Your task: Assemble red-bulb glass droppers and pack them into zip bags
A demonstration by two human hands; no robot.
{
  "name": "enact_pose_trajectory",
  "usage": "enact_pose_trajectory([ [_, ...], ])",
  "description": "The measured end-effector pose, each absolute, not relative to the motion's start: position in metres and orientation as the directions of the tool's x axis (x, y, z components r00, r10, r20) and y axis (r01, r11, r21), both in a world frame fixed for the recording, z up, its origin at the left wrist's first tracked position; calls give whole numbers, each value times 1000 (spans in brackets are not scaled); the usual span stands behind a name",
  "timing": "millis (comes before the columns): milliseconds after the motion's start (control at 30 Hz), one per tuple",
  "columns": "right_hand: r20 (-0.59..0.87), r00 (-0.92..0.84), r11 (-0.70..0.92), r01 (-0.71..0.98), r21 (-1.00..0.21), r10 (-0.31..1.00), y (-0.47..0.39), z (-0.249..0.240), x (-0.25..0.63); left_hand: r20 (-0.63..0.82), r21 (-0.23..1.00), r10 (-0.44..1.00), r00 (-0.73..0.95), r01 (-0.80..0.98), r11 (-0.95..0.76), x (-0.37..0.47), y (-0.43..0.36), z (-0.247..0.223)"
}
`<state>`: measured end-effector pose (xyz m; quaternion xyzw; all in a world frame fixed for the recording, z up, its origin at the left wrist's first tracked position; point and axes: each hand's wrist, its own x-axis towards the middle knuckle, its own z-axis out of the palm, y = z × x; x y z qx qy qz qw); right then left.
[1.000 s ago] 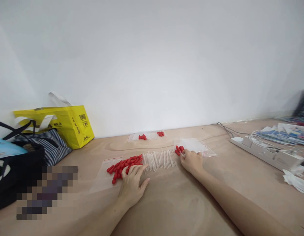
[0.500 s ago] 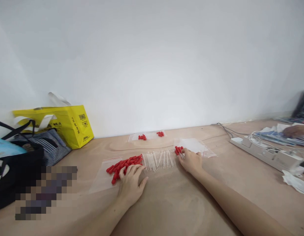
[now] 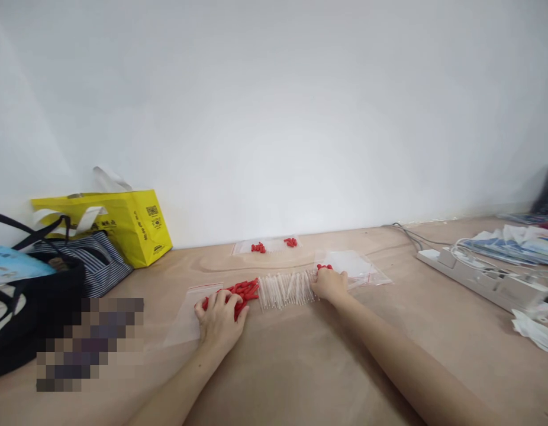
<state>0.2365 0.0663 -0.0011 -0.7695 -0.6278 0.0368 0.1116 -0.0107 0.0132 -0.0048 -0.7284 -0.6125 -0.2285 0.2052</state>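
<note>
Across the middle of the table lies a row of thin, whitish clear sticks (image 3: 288, 290). At the row's left end is a pile of red, bulb-ended pieces (image 3: 246, 290), partly on a clear zip bag (image 3: 185, 322). My left hand (image 3: 221, 322) rests over this pile with its fingers apart and bent, touching the pieces and covering many of them. At the right end, my right hand (image 3: 331, 287) is closed, fingers curled down beside the sticks. A few red pieces (image 3: 324, 267) peek out just beyond its knuckles. What its fingertips grip is hidden.
Farther back, another clear bag (image 3: 242, 247) bears two small red clusters (image 3: 258, 248). A flat clear bag (image 3: 354, 266) lies beyond my right hand. Bags, including a yellow one (image 3: 141, 228), stand left. A power strip (image 3: 478, 281) with cables and printed packets (image 3: 518, 244) are right.
My left hand has moved left, farther onto the red pile. My right hand has shifted slightly left and curled, covering more of the red pieces. Another person's hand at far right has gone from view.
</note>
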Motion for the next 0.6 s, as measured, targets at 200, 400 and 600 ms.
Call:
enact_pose_trajectory([
  [200, 51, 226, -210, 955, -211, 973, 72, 1, 233, 584, -189, 776, 239, 969, -156, -7, 10, 2],
  [400, 105, 211, -186, 960, -211, 972, 68, 8, 232, 537, -316, 792, 290, 940, -130, -7, 8, 2],
  [600, 315, -17, 106, 958, -267, 949, 38, 1, 239, 567, -287, 753, 335, 937, -201, -5, 3, 3],
])
